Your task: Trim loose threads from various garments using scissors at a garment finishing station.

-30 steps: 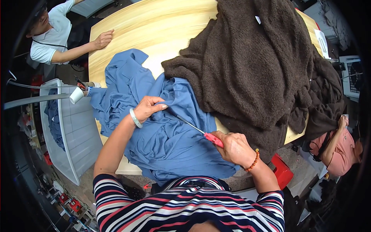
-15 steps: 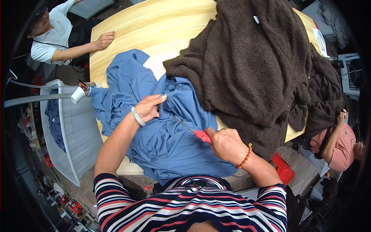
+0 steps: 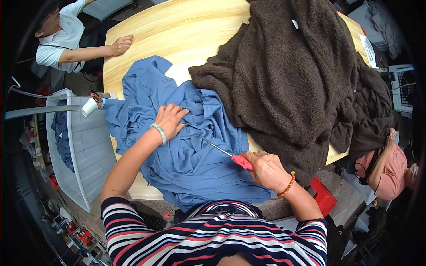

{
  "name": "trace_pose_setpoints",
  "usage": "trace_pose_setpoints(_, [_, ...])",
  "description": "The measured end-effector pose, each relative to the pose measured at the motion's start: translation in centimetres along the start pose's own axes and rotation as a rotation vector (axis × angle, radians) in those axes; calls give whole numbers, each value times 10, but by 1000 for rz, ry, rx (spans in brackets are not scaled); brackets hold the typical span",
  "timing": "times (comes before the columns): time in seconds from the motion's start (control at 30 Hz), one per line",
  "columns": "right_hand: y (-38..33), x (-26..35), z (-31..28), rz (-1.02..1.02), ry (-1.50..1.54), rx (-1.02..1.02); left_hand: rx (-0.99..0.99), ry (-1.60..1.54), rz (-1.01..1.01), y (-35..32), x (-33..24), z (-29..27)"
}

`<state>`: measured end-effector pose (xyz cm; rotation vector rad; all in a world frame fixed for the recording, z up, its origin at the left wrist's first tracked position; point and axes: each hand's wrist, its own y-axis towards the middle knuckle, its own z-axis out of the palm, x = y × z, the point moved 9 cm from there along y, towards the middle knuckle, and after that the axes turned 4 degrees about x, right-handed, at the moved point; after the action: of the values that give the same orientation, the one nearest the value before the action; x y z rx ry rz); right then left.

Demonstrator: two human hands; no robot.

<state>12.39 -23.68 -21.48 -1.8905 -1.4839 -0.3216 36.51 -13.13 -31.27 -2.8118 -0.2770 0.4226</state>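
Note:
A heap of blue fabric (image 3: 191, 164) lies rumpled over the near edge of the table. My left hand (image 3: 169, 119) rests on its upper part, palm down with fingers stretched out, not gripping it. My right hand (image 3: 269, 172) is closed round the handle of a red-handled tool (image 3: 242, 161). Its thin metal shaft or blade points up and left, with the tip over the fabric a little right of my left hand; the tool's exact kind does not show clearly.
A large dark brown fleecy cloth (image 3: 284, 84) covers the right of the wooden table (image 3: 177, 31). A white bin (image 3: 91, 164) with blue cloth stands at the left, beside a paper cup (image 3: 89, 107). Co-workers are at far left and right; a red stool (image 3: 323, 195) stands near right.
My left hand has let go of its pinch on the blue fabric and flattened onto it. My right hand has drawn the red-handled tool slightly right and toward me.

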Motion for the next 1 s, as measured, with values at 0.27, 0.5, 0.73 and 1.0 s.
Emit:
trace_pose_setpoints(0.27, [3, 2, -20, 5, 29, -82, 195, -532, 50, 19, 45, 4])
trace_pose_setpoints(0.5, [15, 4, -17, -13, 35, -123, 92, -251, -35, 24, 67, 9])
trace_pose_setpoints(0.73, [40, 24, -13, 23, -20, -21, 12, -1046, -255, 20, 40, -10])
trace_pose_setpoints(1.0, [36, -2, -25, 125, 79, -134, -437, -1218, -337, -50, 54, -32])
